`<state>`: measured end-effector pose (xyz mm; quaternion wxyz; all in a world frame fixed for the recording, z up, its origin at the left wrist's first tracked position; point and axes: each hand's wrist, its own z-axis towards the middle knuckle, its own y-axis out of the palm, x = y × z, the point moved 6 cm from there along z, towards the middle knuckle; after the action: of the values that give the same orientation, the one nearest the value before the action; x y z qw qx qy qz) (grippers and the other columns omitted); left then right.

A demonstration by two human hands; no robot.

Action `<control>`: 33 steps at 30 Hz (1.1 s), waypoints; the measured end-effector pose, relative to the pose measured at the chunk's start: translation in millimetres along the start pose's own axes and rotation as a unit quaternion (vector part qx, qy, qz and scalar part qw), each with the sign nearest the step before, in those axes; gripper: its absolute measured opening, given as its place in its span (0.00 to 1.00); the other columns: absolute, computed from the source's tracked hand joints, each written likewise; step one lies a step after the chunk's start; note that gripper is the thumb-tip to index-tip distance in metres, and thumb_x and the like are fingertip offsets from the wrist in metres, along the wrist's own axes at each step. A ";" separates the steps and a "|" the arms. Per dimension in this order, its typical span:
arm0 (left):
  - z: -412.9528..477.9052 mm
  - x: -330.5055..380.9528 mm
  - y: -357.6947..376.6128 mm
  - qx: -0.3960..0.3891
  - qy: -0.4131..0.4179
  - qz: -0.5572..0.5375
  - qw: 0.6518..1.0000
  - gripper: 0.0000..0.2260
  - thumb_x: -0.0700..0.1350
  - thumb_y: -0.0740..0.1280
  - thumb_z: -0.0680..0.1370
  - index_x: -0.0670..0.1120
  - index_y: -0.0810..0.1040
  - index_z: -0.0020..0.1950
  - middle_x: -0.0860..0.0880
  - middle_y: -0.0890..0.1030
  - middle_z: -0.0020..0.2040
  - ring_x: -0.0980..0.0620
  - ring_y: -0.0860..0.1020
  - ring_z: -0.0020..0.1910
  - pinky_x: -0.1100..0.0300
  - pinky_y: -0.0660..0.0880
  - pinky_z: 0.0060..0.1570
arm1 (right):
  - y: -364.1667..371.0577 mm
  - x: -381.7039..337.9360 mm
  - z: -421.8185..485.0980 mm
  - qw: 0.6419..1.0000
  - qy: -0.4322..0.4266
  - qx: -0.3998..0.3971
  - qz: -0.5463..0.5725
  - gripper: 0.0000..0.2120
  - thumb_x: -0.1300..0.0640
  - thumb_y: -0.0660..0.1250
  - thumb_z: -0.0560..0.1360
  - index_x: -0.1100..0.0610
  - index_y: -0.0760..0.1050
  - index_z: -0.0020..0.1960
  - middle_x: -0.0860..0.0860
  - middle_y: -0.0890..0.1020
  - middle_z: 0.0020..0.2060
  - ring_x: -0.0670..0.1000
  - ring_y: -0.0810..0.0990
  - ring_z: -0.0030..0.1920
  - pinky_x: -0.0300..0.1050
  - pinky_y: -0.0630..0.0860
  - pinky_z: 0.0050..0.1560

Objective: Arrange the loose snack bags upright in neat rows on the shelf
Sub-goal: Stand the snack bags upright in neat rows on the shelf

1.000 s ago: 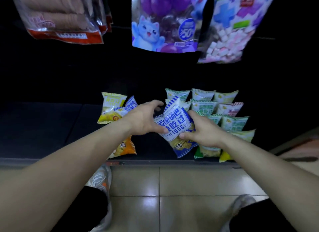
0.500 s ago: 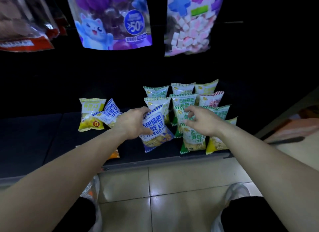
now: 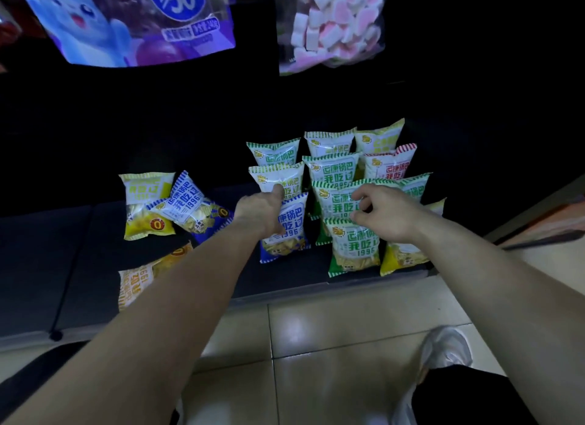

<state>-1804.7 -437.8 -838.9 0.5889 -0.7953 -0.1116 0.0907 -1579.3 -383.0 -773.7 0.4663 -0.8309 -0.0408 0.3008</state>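
Dark low shelf (image 3: 79, 266), tiled floor below. The blue-striped bag (image 3: 289, 226) is gripped upright by the left hand (image 3: 261, 211) at the front of the left row. Right hand (image 3: 384, 211) hovers, fingers loosely curled, empty. Bag to be squared against the green bag (image 3: 354, 244) before release.

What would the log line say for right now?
left hand: on upright blue bag | right hand: at green bag, grip unclear | loose: yellow bag, orange bag
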 end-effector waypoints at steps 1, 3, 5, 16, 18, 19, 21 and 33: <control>4.2 2.5 3.5 0.006 0.001 -0.004 1.000 0.31 0.56 0.77 0.69 0.49 0.64 0.63 0.47 0.79 0.49 0.44 0.78 0.46 0.52 0.69 0.41 | 1.0 -0.5 1.6 1.000 0.000 0.000 0.004 0.23 0.45 0.64 0.80 0.50 0.66 0.73 0.52 0.75 0.67 0.53 0.75 0.61 0.47 0.73 0.57; 11.6 6.2 8.5 0.018 -0.003 -0.010 1.000 0.29 0.55 0.76 0.70 0.49 0.65 0.62 0.47 0.79 0.50 0.44 0.77 0.48 0.51 0.68 0.46 | 2.7 -2.3 4.0 1.000 -0.001 -0.003 0.007 0.23 0.45 0.64 0.80 0.50 0.66 0.73 0.53 0.74 0.67 0.53 0.75 0.60 0.47 0.73 0.57; 16.1 8.1 11.2 0.031 -0.013 -0.018 0.999 0.28 0.54 0.76 0.71 0.50 0.65 0.63 0.47 0.79 0.53 0.43 0.77 0.51 0.49 0.68 0.51 | 4.5 -5.7 4.2 1.000 -0.002 -0.009 0.002 0.23 0.45 0.63 0.81 0.51 0.66 0.73 0.53 0.73 0.68 0.53 0.76 0.58 0.48 0.73 0.56; 25.6 13.7 19.6 0.041 -0.049 -0.021 0.998 0.30 0.54 0.73 0.73 0.52 0.64 0.71 0.46 0.74 0.62 0.41 0.71 0.63 0.43 0.66 0.61 | 6.9 -11.9 1.7 1.000 -0.004 -0.011 -0.005 0.23 0.45 0.63 0.81 0.50 0.66 0.74 0.51 0.73 0.69 0.53 0.75 0.62 0.50 0.74 0.59; 26.0 13.0 18.0 0.031 -0.049 -0.037 0.998 0.30 0.54 0.74 0.73 0.51 0.64 0.71 0.47 0.74 0.63 0.42 0.71 0.64 0.43 0.64 0.63 | 6.8 -11.2 1.4 1.000 -0.005 -0.009 -0.013 0.24 0.45 0.64 0.80 0.50 0.67 0.73 0.51 0.73 0.69 0.53 0.75 0.63 0.51 0.74 0.60; 25.1 11.9 16.0 0.027 -0.047 -0.042 0.998 0.31 0.54 0.74 0.73 0.51 0.64 0.71 0.47 0.74 0.63 0.42 0.71 0.64 0.43 0.63 0.65 | 6.6 -11.0 0.9 1.000 -0.005 -0.009 -0.016 0.24 0.45 0.64 0.80 0.50 0.67 0.73 0.51 0.73 0.69 0.53 0.75 0.63 0.51 0.74 0.61; 20.9 7.5 8.6 0.027 -0.038 -0.054 0.997 0.32 0.56 0.74 0.72 0.50 0.64 0.71 0.46 0.74 0.64 0.42 0.70 0.65 0.43 0.63 0.66 | 5.3 -12.4 0.2 1.000 -0.005 -0.008 -0.021 0.24 0.45 0.64 0.80 0.50 0.66 0.73 0.52 0.72 0.70 0.54 0.74 0.65 0.53 0.74 0.63; -98.7 -129.9 -52.1 0.085 -0.030 -0.141 0.986 0.36 0.59 0.73 0.72 0.51 0.63 0.75 0.46 0.71 0.70 0.45 0.70 0.68 0.47 0.71 0.64 | 53.6 -126.6 5.9 0.992 -0.100 -0.019 -0.073 0.25 0.46 0.64 0.79 0.50 0.66 0.74 0.52 0.70 0.72 0.54 0.72 0.68 0.54 0.72 0.66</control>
<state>-1905.7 -550.6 -758.7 0.6573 -0.7158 -0.2323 0.0400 -1697.1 -452.8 -760.4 0.4647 -0.8003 -0.1536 0.3464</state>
